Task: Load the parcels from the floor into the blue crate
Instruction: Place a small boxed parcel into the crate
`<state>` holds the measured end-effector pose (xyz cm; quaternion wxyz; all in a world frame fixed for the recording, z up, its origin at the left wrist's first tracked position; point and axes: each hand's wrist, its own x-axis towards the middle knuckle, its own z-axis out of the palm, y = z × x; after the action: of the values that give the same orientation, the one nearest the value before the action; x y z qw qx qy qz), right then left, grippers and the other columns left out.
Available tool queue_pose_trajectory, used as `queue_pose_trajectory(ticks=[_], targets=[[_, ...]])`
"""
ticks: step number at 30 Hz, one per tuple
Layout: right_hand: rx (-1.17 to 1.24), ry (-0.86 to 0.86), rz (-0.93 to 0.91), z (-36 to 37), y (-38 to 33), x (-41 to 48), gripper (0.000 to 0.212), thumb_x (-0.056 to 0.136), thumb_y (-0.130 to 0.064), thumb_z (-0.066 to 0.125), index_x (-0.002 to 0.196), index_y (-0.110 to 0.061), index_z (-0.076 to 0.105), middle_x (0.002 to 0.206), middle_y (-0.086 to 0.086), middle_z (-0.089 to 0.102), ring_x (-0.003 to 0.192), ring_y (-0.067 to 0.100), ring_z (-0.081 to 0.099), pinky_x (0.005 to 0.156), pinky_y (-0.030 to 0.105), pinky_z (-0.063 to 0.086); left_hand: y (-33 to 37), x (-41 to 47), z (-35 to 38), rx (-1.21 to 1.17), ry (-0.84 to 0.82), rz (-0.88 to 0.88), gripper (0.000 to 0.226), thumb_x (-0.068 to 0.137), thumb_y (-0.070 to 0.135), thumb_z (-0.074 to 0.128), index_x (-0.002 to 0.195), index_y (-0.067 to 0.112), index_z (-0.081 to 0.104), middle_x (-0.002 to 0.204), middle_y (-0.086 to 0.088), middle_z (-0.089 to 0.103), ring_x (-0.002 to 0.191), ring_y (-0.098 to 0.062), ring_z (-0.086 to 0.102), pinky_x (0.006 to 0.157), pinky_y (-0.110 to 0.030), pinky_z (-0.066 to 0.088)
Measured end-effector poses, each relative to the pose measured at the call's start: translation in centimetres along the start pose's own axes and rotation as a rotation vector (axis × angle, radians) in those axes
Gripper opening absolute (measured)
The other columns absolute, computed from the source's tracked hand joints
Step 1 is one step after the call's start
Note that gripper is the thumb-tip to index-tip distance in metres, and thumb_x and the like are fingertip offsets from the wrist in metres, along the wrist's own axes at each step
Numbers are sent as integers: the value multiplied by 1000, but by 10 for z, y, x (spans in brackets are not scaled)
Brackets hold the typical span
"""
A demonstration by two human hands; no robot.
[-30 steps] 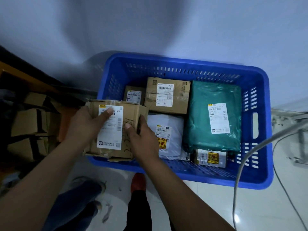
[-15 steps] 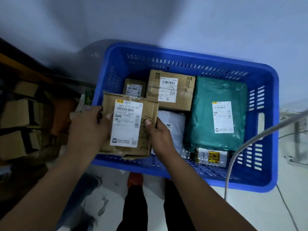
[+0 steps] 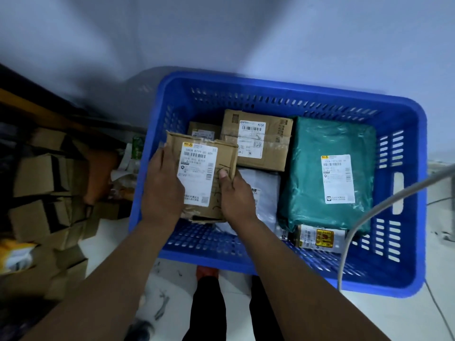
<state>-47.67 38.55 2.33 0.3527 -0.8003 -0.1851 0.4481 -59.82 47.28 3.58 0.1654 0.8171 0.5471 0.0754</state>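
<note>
The box (image 3: pixel 209 173), brown card with a white label facing up, is held over the left half of the crate (image 3: pixel 283 87), inside its rim and tilted a little. The left hand (image 3: pixel 161 185) clasps the box's left edge, its grip curled round that side. The right hand (image 3: pixel 236 195) takes the right edge, thumb pressed on the top face and the other fingers tucked out of sight beneath, so this grip pinches the box as well.

In the crate, a carton (image 3: pixel 261 141) lies against the far wall, with a smaller one (image 3: pixel 204 132) left of it, partly hidden by the box. A teal bag (image 3: pixel 327 178) fills the crate's right side, a white bag (image 3: pixel 264 193) lies at its middle, and a yellow-stickered parcel (image 3: pixel 320 238) sits by the near wall. A cable (image 3: pixel 369 217) crosses the crate's right corner. Left of the crate, more cartons (image 3: pixel 41 188) are piled on the floor (image 3: pixel 369 313).
</note>
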Motion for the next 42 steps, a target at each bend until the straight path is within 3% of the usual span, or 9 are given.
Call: queue_pose_trajectory(ticks=[5, 9, 14, 19, 23, 27, 32, 37, 42], targets=[[-109, 4, -4, 7, -16, 9, 47, 105, -52, 33, 132, -21, 56, 119, 8, 69, 108, 32, 63, 91, 43, 51, -10, 21, 3, -5, -24, -34, 63, 95, -12, 46, 155, -2, 30, 159, -22, 34, 145, -35, 36, 115, -38, 36], [-159, 21, -34, 14, -7, 2, 47, 104, -52, 32, 136, -23, 51, 115, 7, 71, 105, 32, 65, 88, 44, 53, -18, 10, 5, 14, -41, 4, 69, 89, -16, 50, 155, -2, 31, 162, -19, 31, 145, -35, 39, 97, -43, 50], [-245, 46, -55, 25, 5, -1, 54, 103, -55, 29, 147, -25, 40, 115, 8, 71, 102, 33, 66, 86, 44, 54, -31, 2, 16, 5, -32, 26, 68, 86, -18, 54, 151, -7, 36, 157, -25, 37, 139, -42, 45, 91, -46, 55], [-224, 56, -16, 28, 8, -1, 59, 102, -58, 28, 149, -24, 36, 115, 9, 70, 103, 33, 66, 89, 46, 53, -28, 5, 15, -70, -22, -86, 61, 100, -2, 42, 159, 8, 26, 159, -17, 36, 142, -35, 40, 113, -44, 39], [-230, 52, -18, 25, 6, -4, 58, 103, -59, 28, 149, -24, 36, 117, 8, 70, 104, 33, 65, 90, 45, 52, -26, 3, 10, -127, -33, -130, 55, 106, 7, 37, 160, 12, 23, 162, -13, 34, 148, -29, 33, 118, -36, 29], [-204, 39, -9, 26, 6, -5, 59, 102, -61, 28, 148, -26, 37, 119, 7, 69, 107, 32, 65, 89, 44, 51, -27, 3, 8, -156, -40, -119, 55, 106, 7, 36, 159, 10, 24, 160, -15, 36, 145, -32, 37, 115, -45, 38], [-133, 60, -43, 30, 15, -5, 58, 100, -65, 28, 147, -32, 39, 121, 2, 69, 108, 28, 65, 90, 45, 52, -20, -2, 3, -77, -3, -64, 53, 108, 16, 34, 160, 11, 23, 168, -8, 17, 149, -26, 31, 98, -40, 48], [49, 155, -165, 28, 11, -9, 68, 98, -59, 41, 157, -31, 22, 157, -5, 38, 141, 16, 40, 111, 36, 36, -25, 4, -2, 247, 55, 219, 53, 104, 22, 35, 153, 1, 36, 162, -20, 32, 153, -34, 23, 126, -49, 12], [-26, 254, -313, 27, -2, -10, 69, 101, -42, 45, 159, -27, 11, 167, -4, 16, 151, 14, 20, 116, 35, 29, -11, 7, 4, 307, 24, 333, 63, 106, 42, 31, 156, 4, 31, 165, -21, 24, 155, -34, 17, 126, -51, 8]])
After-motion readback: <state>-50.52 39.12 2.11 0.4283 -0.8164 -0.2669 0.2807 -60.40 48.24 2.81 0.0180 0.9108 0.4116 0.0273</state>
